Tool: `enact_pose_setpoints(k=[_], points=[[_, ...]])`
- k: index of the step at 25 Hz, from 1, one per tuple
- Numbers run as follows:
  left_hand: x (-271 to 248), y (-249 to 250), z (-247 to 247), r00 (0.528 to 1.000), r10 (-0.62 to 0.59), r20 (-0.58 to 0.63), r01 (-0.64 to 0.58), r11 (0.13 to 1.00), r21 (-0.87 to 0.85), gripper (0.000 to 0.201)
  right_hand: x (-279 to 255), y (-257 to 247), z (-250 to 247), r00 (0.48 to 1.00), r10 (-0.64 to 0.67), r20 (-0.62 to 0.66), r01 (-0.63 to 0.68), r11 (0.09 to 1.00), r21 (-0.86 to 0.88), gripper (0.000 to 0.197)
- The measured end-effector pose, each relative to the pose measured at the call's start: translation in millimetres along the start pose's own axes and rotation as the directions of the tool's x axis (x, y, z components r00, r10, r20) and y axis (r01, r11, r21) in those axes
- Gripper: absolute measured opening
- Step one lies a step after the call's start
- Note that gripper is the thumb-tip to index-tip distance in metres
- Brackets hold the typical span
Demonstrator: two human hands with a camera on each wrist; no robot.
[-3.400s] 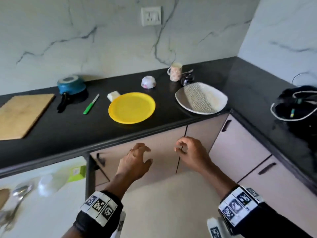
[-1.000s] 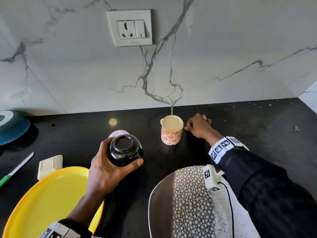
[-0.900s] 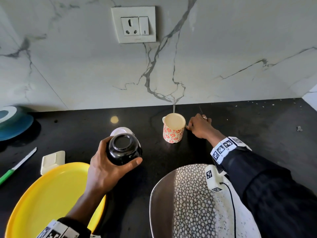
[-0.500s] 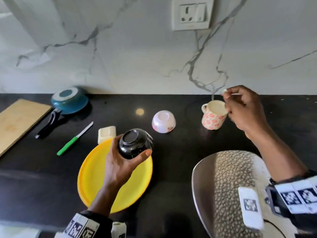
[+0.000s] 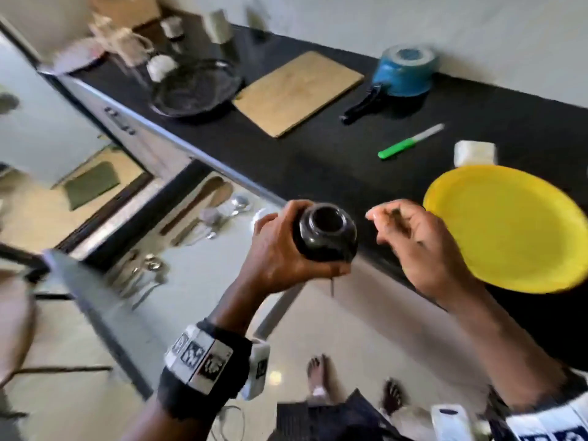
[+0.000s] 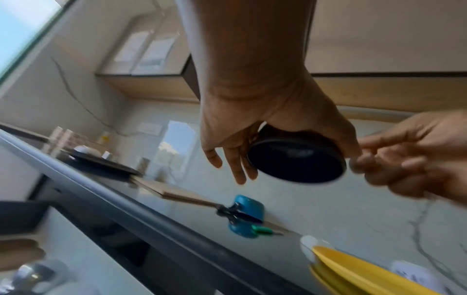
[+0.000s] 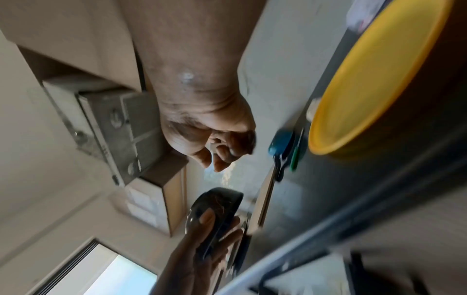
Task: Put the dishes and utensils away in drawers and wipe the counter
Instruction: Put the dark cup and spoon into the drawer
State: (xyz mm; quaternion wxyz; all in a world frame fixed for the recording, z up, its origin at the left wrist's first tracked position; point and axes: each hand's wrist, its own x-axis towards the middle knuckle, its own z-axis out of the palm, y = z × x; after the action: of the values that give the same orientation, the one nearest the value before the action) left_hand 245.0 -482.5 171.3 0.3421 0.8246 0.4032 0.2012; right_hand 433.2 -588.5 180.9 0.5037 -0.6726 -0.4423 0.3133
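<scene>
The left hand (image 5: 273,249) is clamped on a small black bowl (image 5: 324,232), held upside down with its foot ring facing up, thumb on the near side and fingers wrapped around the far wall. The left wrist view shows the bowl's dark rim (image 6: 297,161) facing down and away from the palm. The bowl hangs in the air just off the front edge of the black tabletop (image 5: 318,154), not resting on anything.

The right hand (image 5: 410,237) hovers just beside the bowl at about 3 o'clock, fingers curled together around something thin and pale. It is too blurred to name, though the right wrist view shows a pale sliver (image 7: 212,146) between thumb and fingers, possibly a utensil handle.

The relation that matters is bowl to open drawer (image 5: 197,249). The drawer lies at about 9 o'clock from the left hand and lower, pulled out under the tabletop edge, with spoons and ladles (image 5: 203,218) lying in it. The left hand is clearly the nearer one, so the bowl likely goes down and leftward into the drawer, and the right hand's item would follow.

On the tabletop remain a yellow plate (image 5: 509,230) at 3 o'clock, a green-handled knife (image 5: 410,141) at 1 o'clock, a blue pan (image 5: 404,70) and a wooden cutting board (image 5: 296,90) beyond at 12 o'clock.
</scene>
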Motion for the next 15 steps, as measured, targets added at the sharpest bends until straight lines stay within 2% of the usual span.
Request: enact_pose_setpoints(k=[2, 4, 6, 8, 9, 11, 15], points=[[-30.4, -15.6, -47.4, 0.999, 0.002, 0.047, -0.015, 0.962, 0.273, 0.087, -4.4, -16.9, 51.2, 0.992, 0.005, 0.129, 0.008, 0.995, -0.104, 0.028], [-61.9, -29.2, -75.9, 0.992, -0.08, 0.102, 0.024, 0.885, 0.466, 0.092, -7.3, -27.4, 86.8, 0.956, 0.045, 0.29, 0.014, 0.98, -0.198, 0.056], [-88.1, -42.2, -91.3, 0.982, -0.169, 0.089, 0.099, 0.848, 0.52, 0.097, -5.5, -32.6, 113.9, 0.878, 0.07, 0.473, 0.058, 0.966, -0.252, 0.076], [-98.8, -57.1, -97.0, 0.976, -0.214, 0.048, 0.16, 0.841, 0.517, 0.102, -2.5, -29.7, 138.1, 0.811, 0.074, 0.58, 0.123, 0.948, -0.294, 0.085], [-102.1, -64.3, -97.7, 0.974, -0.221, 0.049, 0.164, 0.838, 0.52, 0.103, -4.3, -25.7, 150.0, 0.79, 0.085, 0.607, 0.133, 0.943, -0.305, 0.086], [-104.9, -83.4, -98.1, 0.975, -0.209, 0.076, 0.134, 0.826, 0.548, 0.103, -9.6, -17.2, 174.5, 0.783, 0.095, 0.615, 0.136, 0.938, -0.318, 0.089], [-90.1, -126.9, -102.6, 0.968, -0.213, 0.13, 0.106, 0.822, 0.559, 0.106, -6.4, -9.2, 211.2, 0.859, 0.168, 0.483, 0.02, 0.932, -0.361, 0.087]])
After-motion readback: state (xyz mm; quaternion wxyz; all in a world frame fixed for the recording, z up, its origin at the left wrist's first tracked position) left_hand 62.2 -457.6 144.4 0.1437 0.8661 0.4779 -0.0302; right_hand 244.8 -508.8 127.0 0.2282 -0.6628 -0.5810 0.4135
